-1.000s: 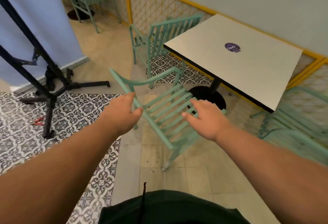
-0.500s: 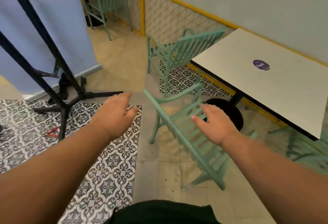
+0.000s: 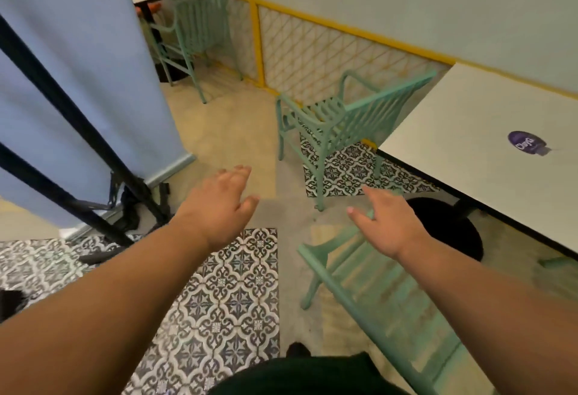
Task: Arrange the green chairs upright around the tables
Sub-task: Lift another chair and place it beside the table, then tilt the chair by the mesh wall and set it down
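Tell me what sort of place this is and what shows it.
Probably a café or small eatery: white pedestal tables, one with a purple logo sticker, green slatted chairs beside them, patterned floor tiles.

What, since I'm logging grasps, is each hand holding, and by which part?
Nothing: left hand and right hand are open, fingers spread, the right above the nearest green chair.

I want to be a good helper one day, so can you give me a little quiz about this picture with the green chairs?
1. True or false: the left hand is gripping something.
2. What colour is the sticker on the table? A red, B purple, C yellow.
3. Fill in: the chair beside that table stands ___ on its legs.
Key: 1 false; 2 B; 3 upright.
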### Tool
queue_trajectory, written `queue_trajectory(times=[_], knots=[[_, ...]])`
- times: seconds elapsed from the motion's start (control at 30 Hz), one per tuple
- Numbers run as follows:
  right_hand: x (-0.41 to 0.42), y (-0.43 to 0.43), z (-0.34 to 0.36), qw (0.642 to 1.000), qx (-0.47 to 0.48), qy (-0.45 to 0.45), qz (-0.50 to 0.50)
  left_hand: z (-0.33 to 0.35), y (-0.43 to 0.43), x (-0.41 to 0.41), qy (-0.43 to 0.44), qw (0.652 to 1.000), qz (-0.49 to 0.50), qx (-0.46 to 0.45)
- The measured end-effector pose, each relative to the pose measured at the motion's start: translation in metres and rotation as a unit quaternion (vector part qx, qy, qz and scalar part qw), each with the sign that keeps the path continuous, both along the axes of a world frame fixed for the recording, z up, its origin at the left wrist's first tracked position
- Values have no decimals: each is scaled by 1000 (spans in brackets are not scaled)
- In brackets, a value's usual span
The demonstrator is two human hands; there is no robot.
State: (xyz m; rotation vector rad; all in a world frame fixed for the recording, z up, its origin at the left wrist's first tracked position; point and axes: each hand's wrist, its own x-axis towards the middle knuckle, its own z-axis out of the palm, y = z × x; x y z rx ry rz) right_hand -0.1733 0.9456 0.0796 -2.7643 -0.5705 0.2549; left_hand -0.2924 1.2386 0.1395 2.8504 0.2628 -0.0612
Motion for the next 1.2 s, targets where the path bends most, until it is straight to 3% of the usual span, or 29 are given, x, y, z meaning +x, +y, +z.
queue_trajectory(times=[0.4, 0.83, 1.2], knots=[[124, 111, 19, 1000, -7, -6, -3, 6, 124, 137, 24, 1000, -12, -2], [184, 229, 4, 983, 11, -4, -181, -11, 259, 305, 36, 985, -167, 20], [231, 239, 30, 965, 30, -17, -262, -17, 231, 424, 16, 969, -244, -12]])
